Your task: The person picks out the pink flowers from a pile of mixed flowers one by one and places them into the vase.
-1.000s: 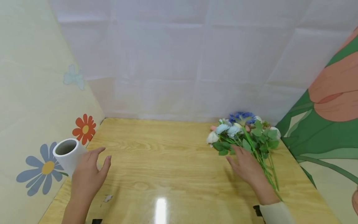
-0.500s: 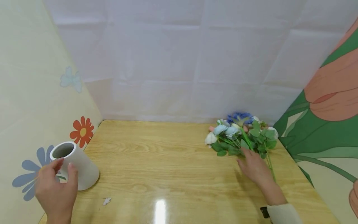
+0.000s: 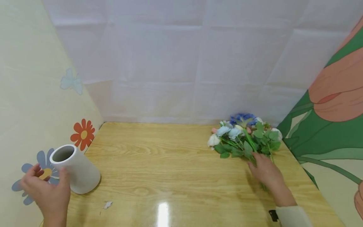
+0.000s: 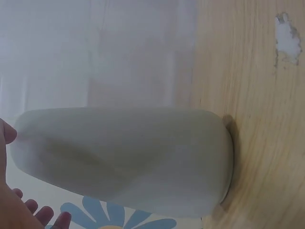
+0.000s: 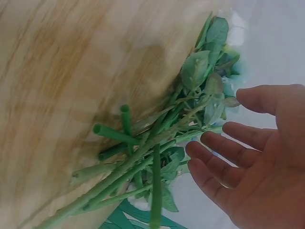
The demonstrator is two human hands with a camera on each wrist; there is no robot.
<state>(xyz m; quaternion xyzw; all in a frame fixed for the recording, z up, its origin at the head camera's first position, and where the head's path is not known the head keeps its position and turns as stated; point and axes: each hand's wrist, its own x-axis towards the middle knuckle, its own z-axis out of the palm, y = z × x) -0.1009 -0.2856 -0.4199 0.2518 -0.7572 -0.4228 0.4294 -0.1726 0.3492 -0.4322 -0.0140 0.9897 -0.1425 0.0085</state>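
Observation:
A white vase [image 3: 85,173] stands upright at the left of the table, its round mouth facing up. Beside its upper part is my left hand [image 3: 52,194], the thumb in front of the vase wall and the fingers apart to the left. In the left wrist view, the thumb lies at the mouth end of the vase [image 4: 128,157]; contact is unclear. At the right, my right hand [image 3: 267,171] hovers over a bunch of artificial flowers [image 3: 233,134] in blue, white and pink. The right wrist view shows its extended fingers beside the green stems [image 5: 128,167], not wrapped around them.
The wooden table [image 3: 158,157] meets a pale cloth backdrop [image 3: 158,63] behind. Printed panels border both sides, the left one [image 3: 34,94] close behind the vase. A whitish chipped spot [image 3: 108,205] marks the tabletop near the vase.
My left hand has swung from in front of the vase to its left side. My right hand has shifted right and slightly nearer, along the stems. Vase and flowers stay put.

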